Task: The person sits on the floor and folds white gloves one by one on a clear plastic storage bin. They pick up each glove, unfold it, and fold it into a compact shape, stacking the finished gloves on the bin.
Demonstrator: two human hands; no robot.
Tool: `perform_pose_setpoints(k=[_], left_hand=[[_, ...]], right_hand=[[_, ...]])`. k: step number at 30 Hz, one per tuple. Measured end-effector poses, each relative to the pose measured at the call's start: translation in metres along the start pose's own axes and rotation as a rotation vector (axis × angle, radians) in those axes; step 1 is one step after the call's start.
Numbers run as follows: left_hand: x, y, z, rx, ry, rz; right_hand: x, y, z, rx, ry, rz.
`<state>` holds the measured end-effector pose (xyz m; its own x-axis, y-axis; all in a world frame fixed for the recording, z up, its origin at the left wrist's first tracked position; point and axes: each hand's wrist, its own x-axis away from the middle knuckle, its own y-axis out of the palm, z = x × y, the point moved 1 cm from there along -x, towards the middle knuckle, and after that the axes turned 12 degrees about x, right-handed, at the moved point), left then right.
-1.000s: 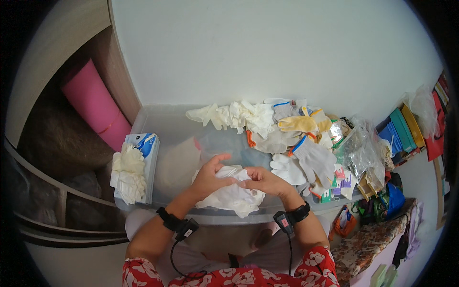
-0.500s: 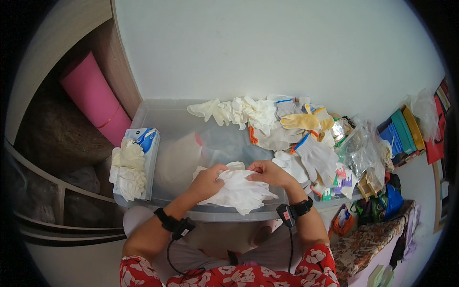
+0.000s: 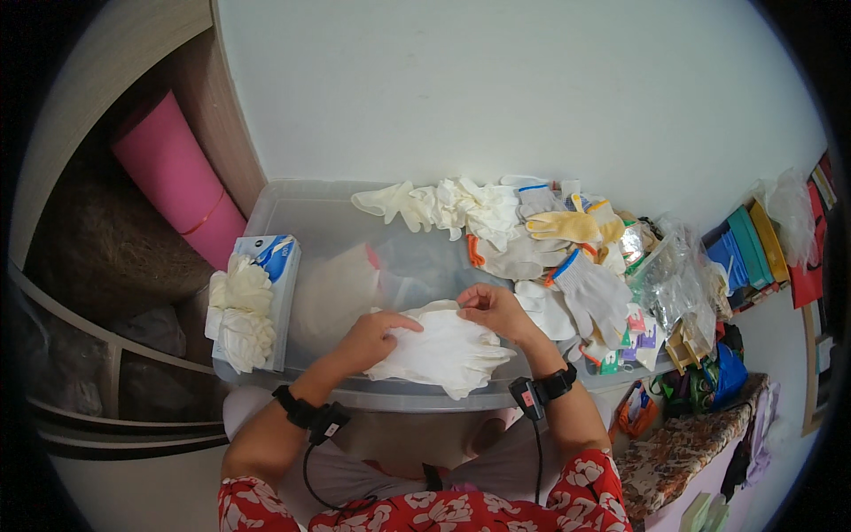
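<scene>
A white thin glove (image 3: 448, 350) lies flat on the clear lid of a plastic storage box (image 3: 301, 222) in front of me. My left hand (image 3: 370, 339) rests on the glove's cuff end, its fingers pressing it down. My right hand (image 3: 495, 310) pinches the glove's upper edge near its middle. The glove's fingers point right and down toward the box's near edge. Both wrists wear black bands with cables.
A glove dispenser box (image 3: 257, 297) with white gloves spilling out sits at the left end. A heap of white, yellow and knitted work gloves (image 3: 532, 235) covers the lid's back right. Clear bags (image 3: 674, 275), a rolled pink mat (image 3: 173, 182) and a shelf with coloured folders (image 3: 753, 239) surround it.
The glove was bunched up between both hands; now it lies spread flat. My left hand moved onto its cuff and my right hand shifted to its top edge.
</scene>
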<state>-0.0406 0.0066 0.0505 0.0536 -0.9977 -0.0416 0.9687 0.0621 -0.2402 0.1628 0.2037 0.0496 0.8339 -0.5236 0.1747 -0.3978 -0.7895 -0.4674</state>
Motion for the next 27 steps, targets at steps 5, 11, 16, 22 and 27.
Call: perform_pose_setpoints(k=[5, 11, 16, 22, 27], left_hand=[[0.011, -0.003, 0.012, -0.011, -0.170, 0.139], [0.020, -0.005, 0.000, -0.172, -0.089, 0.213], [0.026, -0.001, -0.019, -0.348, 0.004, 0.235], [0.028, 0.001, -0.019, -0.448, -0.053, 0.196], [0.031, 0.003, -0.019, -0.486, -0.044, 0.200]], right_hand=[[-0.006, 0.010, 0.006, 0.036, -0.005, 0.090], [-0.007, 0.024, -0.005, 0.369, -0.077, 0.226], [-0.011, 0.033, -0.011, 0.489, -0.124, 0.288], [-0.013, 0.035, -0.012, 0.477, -0.215, 0.349], [-0.012, 0.031, -0.023, 0.387, -0.255, 0.303]])
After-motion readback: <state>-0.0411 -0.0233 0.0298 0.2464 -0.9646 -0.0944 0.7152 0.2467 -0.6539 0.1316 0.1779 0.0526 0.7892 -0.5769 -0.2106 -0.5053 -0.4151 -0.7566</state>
